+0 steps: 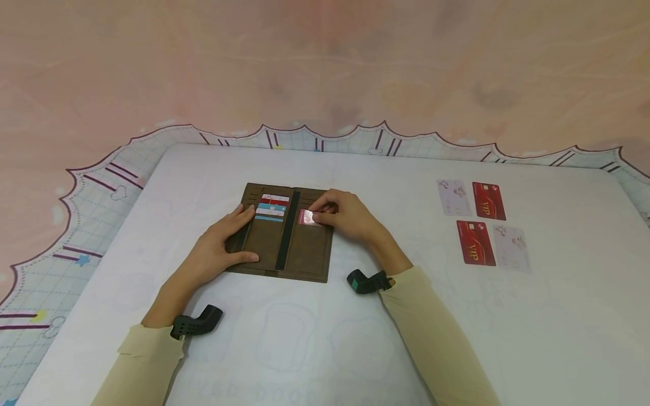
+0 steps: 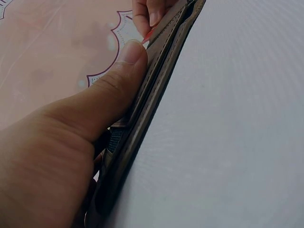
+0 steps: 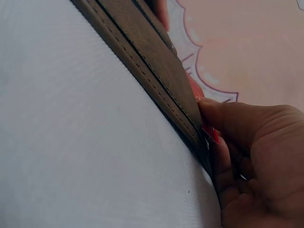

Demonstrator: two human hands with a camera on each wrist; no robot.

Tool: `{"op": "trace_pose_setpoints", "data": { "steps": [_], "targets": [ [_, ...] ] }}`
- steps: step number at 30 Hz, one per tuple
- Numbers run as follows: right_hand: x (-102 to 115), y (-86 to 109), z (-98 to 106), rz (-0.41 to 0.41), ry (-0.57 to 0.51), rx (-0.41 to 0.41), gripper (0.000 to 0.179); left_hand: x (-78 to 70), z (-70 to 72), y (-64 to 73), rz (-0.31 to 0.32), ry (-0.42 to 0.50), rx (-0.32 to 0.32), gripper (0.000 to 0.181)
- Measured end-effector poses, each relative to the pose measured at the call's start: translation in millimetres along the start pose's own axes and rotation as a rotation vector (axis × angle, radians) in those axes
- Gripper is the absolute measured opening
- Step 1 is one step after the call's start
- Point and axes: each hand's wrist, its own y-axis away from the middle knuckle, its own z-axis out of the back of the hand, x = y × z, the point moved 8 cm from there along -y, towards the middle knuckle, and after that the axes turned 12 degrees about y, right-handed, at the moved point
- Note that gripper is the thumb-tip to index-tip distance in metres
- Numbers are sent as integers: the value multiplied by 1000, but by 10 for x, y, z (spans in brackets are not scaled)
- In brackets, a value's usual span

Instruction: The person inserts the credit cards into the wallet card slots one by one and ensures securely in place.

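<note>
A brown bifold wallet [image 1: 310, 256] lies opened flat on the white table, a dark band along its fold. My left hand [image 1: 218, 248] rests on its left half, thumb and fingers spread; in the left wrist view, the thumb [image 2: 111, 88] lies across the leather. Several cards [image 1: 271, 207] show in the left half's slots. At the right half, my right hand [image 1: 350, 214] pinches a red card [image 1: 307, 217] between thumb and fingers. In the right wrist view, that card's red edge shows at the wallet [image 3: 142, 52]; its lower part is hidden.
To the right lie two red VIP cards [image 1: 489, 201] and two pale cards [image 1: 454, 197], laid out in two rows. A patterned cloth border [image 1: 325, 141] runs behind the table, with a pinkish backdrop beyond. Each wrist wears a black strap [image 1: 195, 323].
</note>
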Motion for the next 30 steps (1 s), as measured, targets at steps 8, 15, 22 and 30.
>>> {"op": "trace_pose_setpoints", "data": {
  "steps": [8, 15, 22, 30],
  "targets": [
    [17, 8, -3, 15, 3, 1, 10, 14, -7, -5, 6, -5, 8, 95],
    [53, 9, -7, 73, 24, 3, 8, 9, -7, -9, 1, 2, 6, 94],
    [48, 11, -29, 95, 78, 21, 9, 5, -10, -11, 1, -2, 2, 93],
    [56, 13, -32, 113, 98, 26, 10, 14, -17, -10, 3, 3, 7, 94]
  ]
}}
